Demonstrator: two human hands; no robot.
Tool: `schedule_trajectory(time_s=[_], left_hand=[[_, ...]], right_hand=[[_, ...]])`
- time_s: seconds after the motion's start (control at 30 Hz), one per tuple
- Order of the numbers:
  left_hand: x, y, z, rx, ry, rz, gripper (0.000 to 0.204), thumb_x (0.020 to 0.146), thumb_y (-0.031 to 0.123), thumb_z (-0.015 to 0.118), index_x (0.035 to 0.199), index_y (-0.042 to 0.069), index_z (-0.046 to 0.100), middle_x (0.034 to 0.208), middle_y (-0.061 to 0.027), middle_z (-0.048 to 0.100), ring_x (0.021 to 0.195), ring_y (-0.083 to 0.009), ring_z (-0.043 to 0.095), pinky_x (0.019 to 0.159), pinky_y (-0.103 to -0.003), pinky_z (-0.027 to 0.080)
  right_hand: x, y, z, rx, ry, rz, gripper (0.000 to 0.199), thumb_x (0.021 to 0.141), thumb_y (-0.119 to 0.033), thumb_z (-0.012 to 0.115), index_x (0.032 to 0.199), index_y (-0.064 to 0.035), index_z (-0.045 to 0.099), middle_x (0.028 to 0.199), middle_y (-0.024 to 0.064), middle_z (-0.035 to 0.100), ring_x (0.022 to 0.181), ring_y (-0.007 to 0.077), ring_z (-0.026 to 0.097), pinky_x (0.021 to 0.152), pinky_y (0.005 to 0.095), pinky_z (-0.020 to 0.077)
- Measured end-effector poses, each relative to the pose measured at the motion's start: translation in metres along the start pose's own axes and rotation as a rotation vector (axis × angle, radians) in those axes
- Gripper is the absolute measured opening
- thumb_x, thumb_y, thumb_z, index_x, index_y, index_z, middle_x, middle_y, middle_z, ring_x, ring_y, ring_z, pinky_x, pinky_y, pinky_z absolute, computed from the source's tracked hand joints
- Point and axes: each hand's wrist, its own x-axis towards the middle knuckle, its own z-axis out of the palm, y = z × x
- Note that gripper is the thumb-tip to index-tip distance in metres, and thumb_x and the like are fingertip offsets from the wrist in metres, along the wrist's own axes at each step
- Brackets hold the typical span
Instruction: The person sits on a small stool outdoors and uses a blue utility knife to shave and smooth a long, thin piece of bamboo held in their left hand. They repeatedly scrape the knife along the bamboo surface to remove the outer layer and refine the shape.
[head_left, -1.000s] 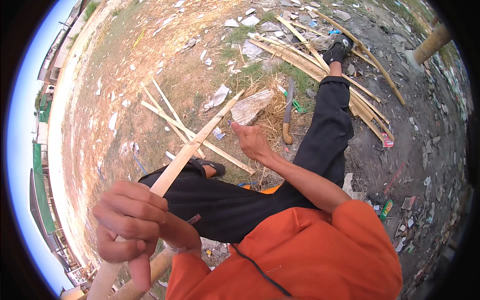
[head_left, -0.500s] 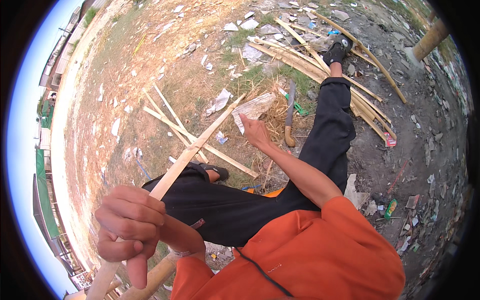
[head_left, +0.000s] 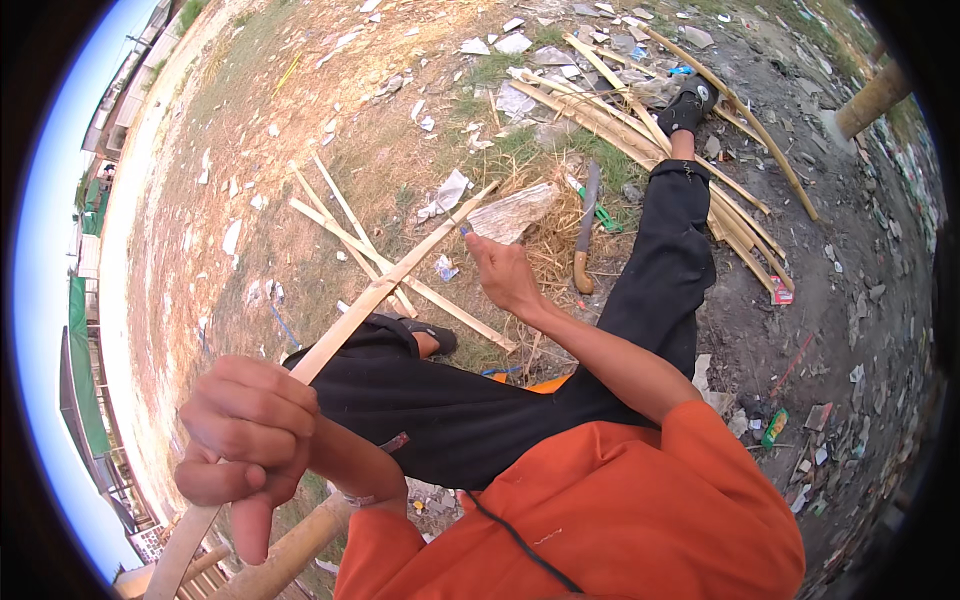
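Note:
A long pale bamboo strip runs from the lower left up to the middle of the view. My left hand is closed around its lower part, thumb pointing down. Just right of the strip's tapered far end, my right hand is closed, knuckles up. A small blue, thin bit shows at its fingertips, too small to name. On the ground beyond the right hand lies a machete with a wooden handle, beside a flat pale weathered piece.
Several split strips are heaped under my outstretched foot. A few more strips lie crossed left of centre. A curved pole lies at the far right, near an upright post. Paper and rubble litter the ground.
My left hand has shifted slightly down and left with the bamboo strip. My right hand has turned and moved slightly left, its fingertips now closer to the strip.

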Motion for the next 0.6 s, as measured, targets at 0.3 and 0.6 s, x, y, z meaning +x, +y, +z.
schedule_trajectory(time_s=[0.3, 0.6], left_hand=[[0.001, -0.008, 0.002, 0.005, 0.017, 0.014, 0.045, 0.088, 0.052, 0.05, 0.083, 0.007, 0.043, 0.05, -0.0013, 0.042, 0.034, -0.011, 0.042, 0.031, -0.025, 0.04], [-0.004, -0.005, 0.005, 0.066, 0.12, -0.002, 0.046, 0.089, 0.055, 0.044, 0.082, 0.009, 0.043, 0.047, 0.0022, 0.033, 0.032, -0.0084, 0.032, 0.03, -0.022, 0.032]], right_hand=[[-0.046, -0.049, -0.022, 0.079, -0.032, -0.129, 0.047, 0.096, -0.035, 0.041, 0.074, 0.0031, 0.059, 0.053, 0.0229, 0.048, 0.05, 0.0387, 0.051, 0.048, 0.0423, 0.038], [-0.048, -0.065, -0.018, -0.028, 0.039, -0.272, 0.046, 0.094, -0.038, 0.043, 0.076, -0.0012, 0.062, 0.057, 0.0219, 0.055, 0.054, 0.0413, 0.054, 0.051, 0.0474, 0.0424]])
